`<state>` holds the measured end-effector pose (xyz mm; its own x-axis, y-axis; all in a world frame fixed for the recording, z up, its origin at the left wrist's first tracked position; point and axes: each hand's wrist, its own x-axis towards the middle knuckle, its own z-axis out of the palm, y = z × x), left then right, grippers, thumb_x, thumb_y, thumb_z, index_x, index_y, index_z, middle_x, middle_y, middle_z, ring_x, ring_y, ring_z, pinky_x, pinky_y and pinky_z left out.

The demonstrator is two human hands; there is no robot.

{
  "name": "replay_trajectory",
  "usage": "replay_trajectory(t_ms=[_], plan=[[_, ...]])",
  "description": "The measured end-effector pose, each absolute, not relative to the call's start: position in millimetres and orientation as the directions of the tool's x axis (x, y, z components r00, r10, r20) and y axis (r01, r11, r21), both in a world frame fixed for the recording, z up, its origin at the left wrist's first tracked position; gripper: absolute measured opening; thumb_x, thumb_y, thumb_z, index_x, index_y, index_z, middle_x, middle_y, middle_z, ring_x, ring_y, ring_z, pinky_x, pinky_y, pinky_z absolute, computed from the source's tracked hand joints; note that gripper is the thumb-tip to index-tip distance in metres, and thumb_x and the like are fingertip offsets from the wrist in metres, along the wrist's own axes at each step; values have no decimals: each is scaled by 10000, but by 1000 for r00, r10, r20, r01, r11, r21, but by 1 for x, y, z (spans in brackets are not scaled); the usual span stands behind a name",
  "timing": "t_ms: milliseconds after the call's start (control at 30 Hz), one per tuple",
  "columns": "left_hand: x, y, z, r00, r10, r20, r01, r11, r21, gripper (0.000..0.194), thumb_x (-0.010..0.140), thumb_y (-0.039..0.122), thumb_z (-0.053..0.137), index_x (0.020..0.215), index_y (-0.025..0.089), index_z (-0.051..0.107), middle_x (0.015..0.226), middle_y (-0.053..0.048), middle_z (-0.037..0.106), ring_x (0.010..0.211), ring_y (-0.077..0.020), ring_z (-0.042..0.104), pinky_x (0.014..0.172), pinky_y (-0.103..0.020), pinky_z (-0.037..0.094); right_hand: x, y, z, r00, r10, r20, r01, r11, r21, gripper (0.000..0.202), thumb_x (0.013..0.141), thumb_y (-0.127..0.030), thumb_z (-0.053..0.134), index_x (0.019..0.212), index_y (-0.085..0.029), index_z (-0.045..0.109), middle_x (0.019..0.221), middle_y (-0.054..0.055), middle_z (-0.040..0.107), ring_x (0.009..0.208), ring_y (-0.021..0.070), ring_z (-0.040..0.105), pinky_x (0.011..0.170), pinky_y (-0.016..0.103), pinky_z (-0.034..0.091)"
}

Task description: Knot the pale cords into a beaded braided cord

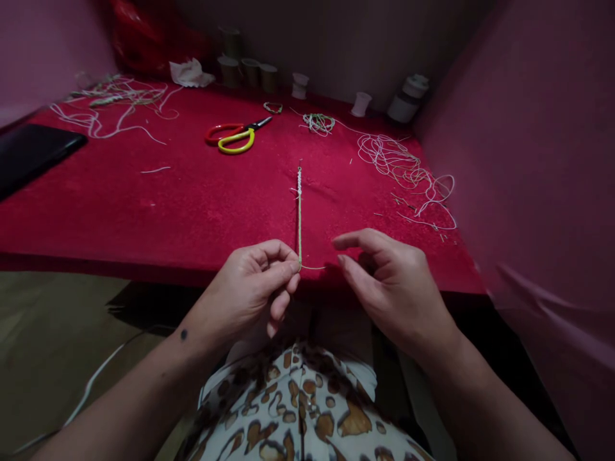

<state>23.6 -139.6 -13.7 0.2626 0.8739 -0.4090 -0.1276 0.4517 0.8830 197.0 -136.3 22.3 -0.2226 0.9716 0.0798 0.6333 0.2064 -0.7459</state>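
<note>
A thin cord, white and knotted at its far end and pale green along the rest, stretches straight toward me over the red cloth. Its far tip meets a small pin or hook on the table. My left hand pinches the near end between thumb and fingers at the table's front edge. From that pinch a fine loose thread runs right. My right hand is beside it, thumb and forefinger apart, with nothing visible between them; its other fingers are curled.
Scissors with red and yellow handles lie behind the cord. Tangled thread spreads at right, and more thread at back left. A black phone-like slab lies at left. Spools and a white bottle stand along the back.
</note>
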Motion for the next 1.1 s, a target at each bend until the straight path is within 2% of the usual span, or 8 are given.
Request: replay_trajectory(t_ms=[133, 267, 400, 500, 667, 833, 967, 1100], plan=[[23, -140, -13, 261, 879, -400, -113, 439, 891, 207, 810, 338, 590, 681, 196, 514, 348, 81, 471, 254, -72, 369, 254, -168, 334, 185, -136, 23, -262, 944, -203, 421, -77, -904, 276, 834, -162, 500, 1094, -143, 589, 503, -30, 532, 370, 93, 471, 350, 193, 347], [22, -139, -15, 273, 891, -362, -93, 399, 912, 210, 820, 339, 576, 687, 191, 512, 345, 75, 491, 248, -69, 383, 261, -157, 324, 176, -128, 12, -404, 823, -400, 268, -312, -912, 169, 852, -167, 458, 974, -141, 573, 514, -38, 550, 313, 74, 456, 297, 172, 353], [21, -139, -16, 270, 903, -334, -89, 369, 925, 203, 817, 333, 580, 694, 187, 511, 350, 75, 503, 258, -68, 410, 276, -151, 342, 173, -118, 6, -425, 796, -432, 338, -303, -891, 169, 848, -174, 464, 686, -161, 511, 426, -57, 471, 276, 58, 395, 265, 156, 286], [20, -139, -14, 275, 902, -333, -74, 365, 928, 201, 814, 332, 583, 693, 188, 510, 358, 75, 510, 265, -70, 425, 283, -154, 360, 173, -114, 6, -408, 817, -408, 359, -267, -894, 206, 844, -191, 491, 640, -168, 471, 391, -82, 397, 269, 40, 333, 264, 148, 223], [15, -138, -12, 292, 888, -355, -45, 384, 922, 201, 833, 304, 551, 675, 187, 506, 350, 71, 499, 255, -68, 427, 273, -144, 349, 172, -109, 4, -456, 807, -374, 352, -222, -909, 213, 844, -197, 513, 640, -160, 468, 389, -99, 349, 284, 19, 302, 291, 136, 210], [9, -136, -12, 301, 885, -356, -74, 393, 916, 152, 812, 289, 587, 717, 182, 537, 409, 71, 518, 273, -65, 419, 261, -171, 394, 176, -108, 14, -446, 785, -429, 347, -290, -892, 83, 847, -167, 489, 781, -160, 540, 516, -56, 516, 279, 36, 357, 246, 144, 243], [7, -133, -12, 322, 880, -349, -80, 392, 916, 143, 814, 279, 589, 721, 179, 548, 404, 70, 499, 280, -64, 407, 259, -175, 401, 180, -110, 27, -368, 827, -424, 332, -309, -891, 110, 853, -169, 486, 934, -161, 560, 408, -69, 482, 237, 58, 331, 227, 144, 232], [8, -132, -12, 330, 886, -325, -73, 367, 927, 132, 824, 269, 579, 728, 182, 555, 404, 63, 514, 282, -68, 426, 270, -171, 401, 176, -111, 23, -477, 760, -443, 298, -334, -894, 120, 840, -137, 469, 897, -149, 573, 413, -46, 514, 258, 86, 410, 239, 161, 299]])
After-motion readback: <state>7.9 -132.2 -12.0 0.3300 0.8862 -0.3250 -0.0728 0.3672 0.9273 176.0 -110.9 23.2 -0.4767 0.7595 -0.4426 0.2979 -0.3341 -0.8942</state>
